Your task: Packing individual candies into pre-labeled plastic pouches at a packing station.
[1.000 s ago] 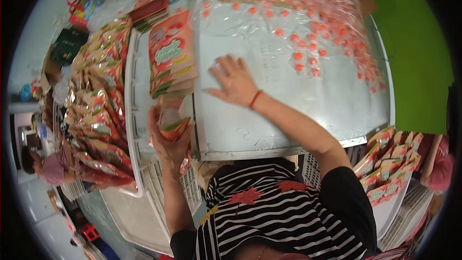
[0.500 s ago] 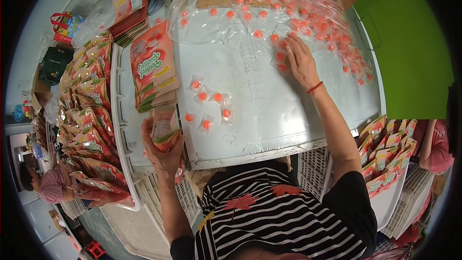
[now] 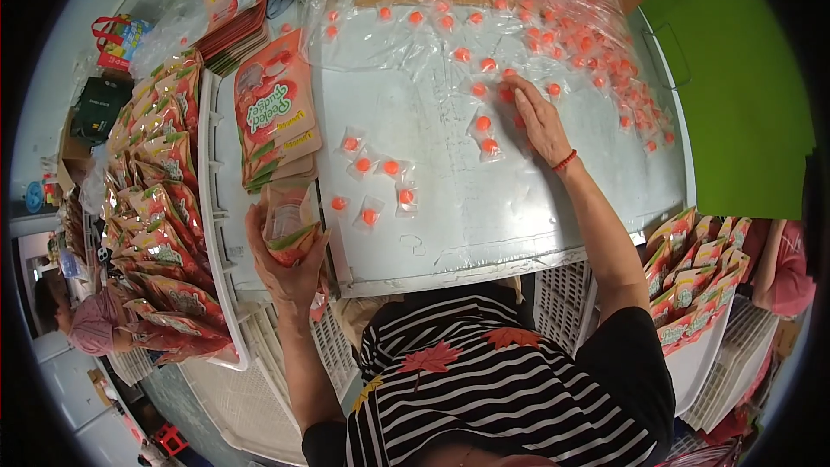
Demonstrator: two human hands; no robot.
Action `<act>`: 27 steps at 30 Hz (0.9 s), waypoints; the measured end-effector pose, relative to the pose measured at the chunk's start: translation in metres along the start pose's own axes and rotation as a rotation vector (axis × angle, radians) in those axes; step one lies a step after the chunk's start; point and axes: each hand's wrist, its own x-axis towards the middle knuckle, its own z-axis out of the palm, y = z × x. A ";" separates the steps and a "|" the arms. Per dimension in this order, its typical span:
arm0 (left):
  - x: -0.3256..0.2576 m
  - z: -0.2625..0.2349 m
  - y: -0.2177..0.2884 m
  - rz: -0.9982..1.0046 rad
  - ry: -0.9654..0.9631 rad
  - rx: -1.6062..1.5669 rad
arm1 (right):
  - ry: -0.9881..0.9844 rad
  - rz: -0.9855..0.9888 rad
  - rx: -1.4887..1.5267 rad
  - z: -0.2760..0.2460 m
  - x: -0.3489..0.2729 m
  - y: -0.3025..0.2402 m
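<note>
My left hand is wrapped round a pink snack pouch, whose open mouth shows a pale inside. Just beyond it lies a stack of flat pink pouches. Over on the metal tabletop, my right hand reaches out with fingers extended, touching wrapped candies. Beside its fingers are two orange-red candies in clear wrappers; others are partly hidden under the fingertips. Several more wrapped candies are spread on the tabletop between my hands.
A large clear plastic bag spills a heap of wrapped candies at the back right. A white crate of filled pouches stands at left, another pouch tray at right. Co-workers are at the far left and right edges.
My right hand has drawn slightly toward me, and several candies beside its fingers have slid nearer and to the left. My left hand still holds the pouch, shifted slightly.
</note>
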 end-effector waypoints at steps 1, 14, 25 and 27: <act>0.001 0.000 0.003 0.000 0.003 0.006 | 0.022 0.002 0.086 0.001 0.002 0.001; -0.007 -0.003 -0.006 0.006 -0.003 0.068 | -0.158 -0.082 0.012 0.027 -0.019 -0.030; -0.004 -0.005 -0.003 -0.037 -0.041 -0.017 | 0.029 -0.231 -0.177 -0.003 -0.037 -0.006; -0.001 -0.002 -0.001 -0.028 -0.053 -0.034 | -0.046 -0.450 -0.477 0.016 -0.040 -0.025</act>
